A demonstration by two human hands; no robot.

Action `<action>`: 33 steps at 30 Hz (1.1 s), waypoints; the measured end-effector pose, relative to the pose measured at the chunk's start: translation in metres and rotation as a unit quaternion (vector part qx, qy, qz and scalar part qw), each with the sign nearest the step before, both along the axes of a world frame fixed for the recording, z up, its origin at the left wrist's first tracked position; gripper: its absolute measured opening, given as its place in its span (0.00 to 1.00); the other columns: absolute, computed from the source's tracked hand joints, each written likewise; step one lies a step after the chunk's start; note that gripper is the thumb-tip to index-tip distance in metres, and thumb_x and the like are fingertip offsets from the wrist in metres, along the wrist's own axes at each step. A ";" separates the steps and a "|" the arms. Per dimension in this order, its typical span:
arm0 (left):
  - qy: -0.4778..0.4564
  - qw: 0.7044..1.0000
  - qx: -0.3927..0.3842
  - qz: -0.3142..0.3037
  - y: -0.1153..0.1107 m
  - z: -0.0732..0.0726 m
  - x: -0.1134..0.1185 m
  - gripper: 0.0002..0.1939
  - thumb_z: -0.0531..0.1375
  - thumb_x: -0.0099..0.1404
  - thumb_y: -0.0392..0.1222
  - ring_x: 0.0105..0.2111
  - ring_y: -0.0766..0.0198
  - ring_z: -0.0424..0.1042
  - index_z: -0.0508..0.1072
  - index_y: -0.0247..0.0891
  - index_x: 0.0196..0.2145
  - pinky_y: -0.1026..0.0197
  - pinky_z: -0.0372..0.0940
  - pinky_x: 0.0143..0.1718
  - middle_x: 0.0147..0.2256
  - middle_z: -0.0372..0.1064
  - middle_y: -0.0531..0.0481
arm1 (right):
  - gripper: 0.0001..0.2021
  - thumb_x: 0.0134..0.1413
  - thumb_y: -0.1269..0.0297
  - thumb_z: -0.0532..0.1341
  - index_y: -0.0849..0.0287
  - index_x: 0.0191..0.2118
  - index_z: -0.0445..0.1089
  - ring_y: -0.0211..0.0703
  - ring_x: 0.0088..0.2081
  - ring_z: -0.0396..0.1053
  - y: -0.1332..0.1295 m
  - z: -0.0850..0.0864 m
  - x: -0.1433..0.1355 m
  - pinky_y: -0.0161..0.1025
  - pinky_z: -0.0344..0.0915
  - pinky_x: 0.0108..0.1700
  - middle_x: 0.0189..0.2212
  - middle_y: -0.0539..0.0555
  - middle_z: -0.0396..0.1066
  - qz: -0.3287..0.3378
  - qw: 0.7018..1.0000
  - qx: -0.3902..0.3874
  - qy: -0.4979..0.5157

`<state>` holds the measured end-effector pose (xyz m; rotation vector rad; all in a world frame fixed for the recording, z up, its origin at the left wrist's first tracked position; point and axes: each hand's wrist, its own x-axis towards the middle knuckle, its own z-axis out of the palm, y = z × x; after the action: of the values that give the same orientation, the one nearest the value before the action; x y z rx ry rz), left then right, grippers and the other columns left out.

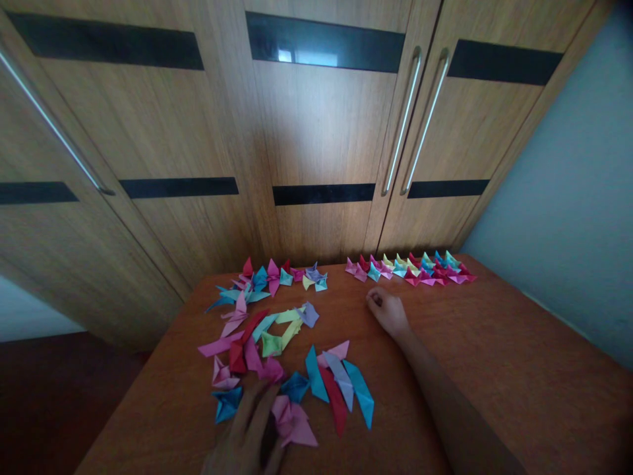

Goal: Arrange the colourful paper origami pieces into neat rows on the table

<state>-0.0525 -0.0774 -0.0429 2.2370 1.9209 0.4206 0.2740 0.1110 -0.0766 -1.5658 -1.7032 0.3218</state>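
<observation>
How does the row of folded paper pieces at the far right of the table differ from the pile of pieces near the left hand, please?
The far right row is a tight, tidy line against the wardrobe; the near pile is loose and scattered. The row's pieces look small and alike; the pile mixes long flat strips with crumpled shapes. The right hand rests just before the row; the left hand touches the pile. Both are multicoloured folded paper on the wooden table.

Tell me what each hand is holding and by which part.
The left hand lies blurred on the pink folded paper; a grip cannot be told. The right hand rests curled on the table, apparently holding nothing.
</observation>
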 end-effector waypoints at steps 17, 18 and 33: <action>-0.073 0.992 -0.049 -0.093 0.038 0.042 -0.001 0.39 0.63 0.55 0.45 0.61 0.47 0.54 0.53 0.52 0.62 0.46 0.60 0.55 0.63 0.51 0.47 | 0.07 0.51 0.64 0.54 0.56 0.30 0.68 0.40 0.27 0.69 -0.004 0.001 0.003 0.34 0.61 0.31 0.24 0.49 0.71 0.027 0.999 -0.013 0.026; -0.064 0.994 -0.024 -0.082 0.043 0.050 0.000 0.33 0.60 0.58 0.46 0.60 0.48 0.56 0.58 0.52 0.60 0.46 0.61 0.54 0.62 0.54 0.48 | 0.07 0.51 0.64 0.54 0.56 0.30 0.68 0.40 0.27 0.69 -0.004 0.002 0.003 0.34 0.61 0.31 0.24 0.49 0.71 0.026 0.999 -0.013 0.026; 0.172 0.945 -0.039 -0.274 0.110 0.088 0.066 0.15 0.54 0.58 0.27 0.45 0.50 0.68 0.77 0.41 0.35 0.48 0.60 0.44 0.41 0.71 0.42 | 0.07 0.50 0.64 0.54 0.56 0.31 0.68 0.41 0.27 0.69 -0.004 0.003 0.002 0.34 0.61 0.31 0.25 0.50 0.71 0.030 0.999 -0.016 0.024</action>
<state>0.0132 0.0325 0.0451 2.7834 1.2973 -0.1329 0.2763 0.1071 -0.0735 -1.5205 -1.7178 0.4140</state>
